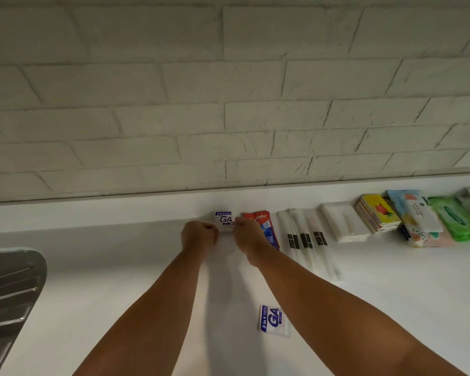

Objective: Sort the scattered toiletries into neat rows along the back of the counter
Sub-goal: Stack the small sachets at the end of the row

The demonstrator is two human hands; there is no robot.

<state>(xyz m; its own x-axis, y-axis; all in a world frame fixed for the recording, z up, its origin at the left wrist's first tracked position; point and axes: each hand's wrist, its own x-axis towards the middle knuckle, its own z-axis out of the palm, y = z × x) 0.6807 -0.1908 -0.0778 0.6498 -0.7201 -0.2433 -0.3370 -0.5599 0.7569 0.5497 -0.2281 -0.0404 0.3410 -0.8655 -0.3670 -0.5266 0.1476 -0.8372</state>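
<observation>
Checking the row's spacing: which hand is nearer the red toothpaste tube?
Right. The right hand is directly beside the toothpaste tube, hiding its left edge; the left hand is farther left, beyond the sachet.

Open worktop [114, 267] from drainer [8, 289] to centre, free approach. Back right blocked: toothpaste [266, 226], wrapped sticks [307, 240], packs [377, 213] touching in row. One loose sachet [273, 320] front centre. Brick wall [228, 104] close behind row.

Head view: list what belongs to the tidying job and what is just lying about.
Job: back sachet, pinched by left hand and right hand; front sachet, loose; toothpaste tubes; wrapped toothbrushes; green wipes pack.
Lying about: sink drainer; brick wall.
</observation>
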